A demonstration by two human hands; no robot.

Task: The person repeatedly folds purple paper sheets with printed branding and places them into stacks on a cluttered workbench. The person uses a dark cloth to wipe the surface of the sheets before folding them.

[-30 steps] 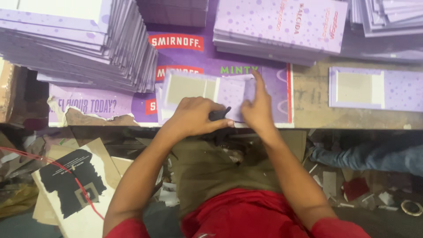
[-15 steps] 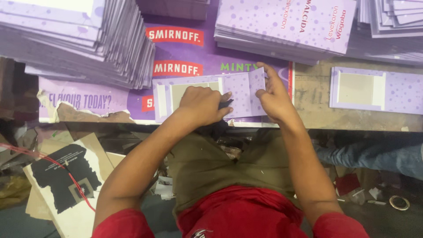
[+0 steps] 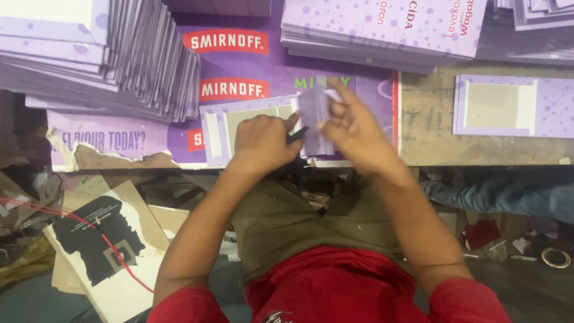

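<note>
A flat purple dotted card cover (image 3: 224,122) with a grey inner panel lies on the purple poster near the table's front edge. My left hand (image 3: 260,143) rests fist-like on its middle and grips a small dark tool (image 3: 297,136). My right hand (image 3: 353,128) lifts and folds the cover's right flap (image 3: 314,113) inward, fingers pinching its top edge. The flap stands nearly upright and is motion-blurred.
A slanting stack of purple covers (image 3: 119,66) fills the back left. Another stack (image 3: 382,30) sits at the back right. One open cover (image 3: 511,104) lies on the bare table at the right. A cardboard sheet (image 3: 101,245) and a red wire lie on the floor.
My right hand has lifted the cover's right flap from flat on the table and swung it leftward toward my left hand. The left hand has stayed pressed on the cover.
</note>
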